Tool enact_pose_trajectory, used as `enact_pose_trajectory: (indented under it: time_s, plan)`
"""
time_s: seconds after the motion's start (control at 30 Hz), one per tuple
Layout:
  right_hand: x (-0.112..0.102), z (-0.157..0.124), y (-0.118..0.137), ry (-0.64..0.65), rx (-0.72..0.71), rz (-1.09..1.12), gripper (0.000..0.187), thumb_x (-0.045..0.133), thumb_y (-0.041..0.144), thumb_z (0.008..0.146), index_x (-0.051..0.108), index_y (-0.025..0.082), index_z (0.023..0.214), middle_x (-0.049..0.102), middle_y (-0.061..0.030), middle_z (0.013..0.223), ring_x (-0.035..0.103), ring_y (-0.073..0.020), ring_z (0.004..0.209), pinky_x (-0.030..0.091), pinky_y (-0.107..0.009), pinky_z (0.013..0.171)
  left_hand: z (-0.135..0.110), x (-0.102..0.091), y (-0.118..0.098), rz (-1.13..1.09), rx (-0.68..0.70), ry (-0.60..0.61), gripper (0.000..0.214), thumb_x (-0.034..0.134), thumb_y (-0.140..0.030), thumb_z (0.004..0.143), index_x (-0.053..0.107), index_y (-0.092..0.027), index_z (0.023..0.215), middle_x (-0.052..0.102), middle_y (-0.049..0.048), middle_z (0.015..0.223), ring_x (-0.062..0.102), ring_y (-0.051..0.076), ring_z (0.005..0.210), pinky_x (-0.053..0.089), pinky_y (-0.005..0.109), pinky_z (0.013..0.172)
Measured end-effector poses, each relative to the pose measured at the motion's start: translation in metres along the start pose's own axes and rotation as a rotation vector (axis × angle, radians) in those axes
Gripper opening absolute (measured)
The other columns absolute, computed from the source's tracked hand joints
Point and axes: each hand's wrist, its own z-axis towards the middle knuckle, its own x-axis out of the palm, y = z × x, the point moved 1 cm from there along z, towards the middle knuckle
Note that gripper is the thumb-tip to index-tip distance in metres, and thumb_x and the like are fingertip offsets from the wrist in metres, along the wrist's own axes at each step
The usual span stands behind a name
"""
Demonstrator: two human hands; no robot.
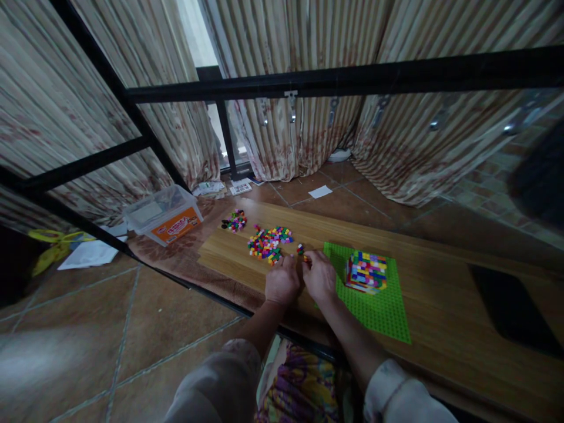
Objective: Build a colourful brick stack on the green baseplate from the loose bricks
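Observation:
My left hand [282, 281] is closed at the near edge of a pile of colourful toy bricks [267, 241]; what its fingers hold is hidden. Close beside it, my right hand [319, 275] pinches something small, with a speck of orange showing at the fingertips, probably a brick. Just beyond the fingers is a small cluster of bricks [300, 248]. To the right, a multicoloured block built of bricks [366, 271] stands on a green studded baseplate [392, 320]. The right hand is by the baseplate's left edge.
A wooden board [432, 264] bears the bricks, with a smaller brick pile [235, 220] at its far left and a dark flat object [513, 305] at right. A clear plastic box [163, 211] sits left. Black metal bars [308, 82] cross before the curtains.

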Motion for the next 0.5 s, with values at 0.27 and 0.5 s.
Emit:
enact_pose_trajectory:
  time_s: [0.27, 0.5]
  plan:
    - [-0.004, -0.007, 0.002, -0.013, 0.007, 0.077, 0.019, 0.048, 0.015, 0.084, 0.065, 0.021, 0.088, 0.067, -0.0055, 0.087, 0.061, -0.0191, 0.083, 0.045, -0.031, 0.077, 0.0, 0.001, 0.001, -0.027, 0.0, -0.008, 0.024, 0.04, -0.019, 0.09, 0.055, -0.02, 0.108, 0.065, 0.007, 0.101, 0.063, 0.02, 0.091, 0.046, 0.027, 0.074]
    - [-0.03, -0.029, 0.004, -0.064, 0.007, 0.234, 0.017, 0.05, 0.024, 0.087, 0.065, 0.021, 0.082, 0.069, -0.0037, 0.082, 0.064, -0.0164, 0.073, 0.049, -0.028, 0.068, 0.0, 0.001, 0.003, -0.033, -0.007, 0.013, 0.024, 0.039, -0.02, 0.091, 0.055, -0.019, 0.109, 0.065, 0.0081, 0.102, 0.063, 0.02, 0.094, 0.045, 0.026, 0.075]
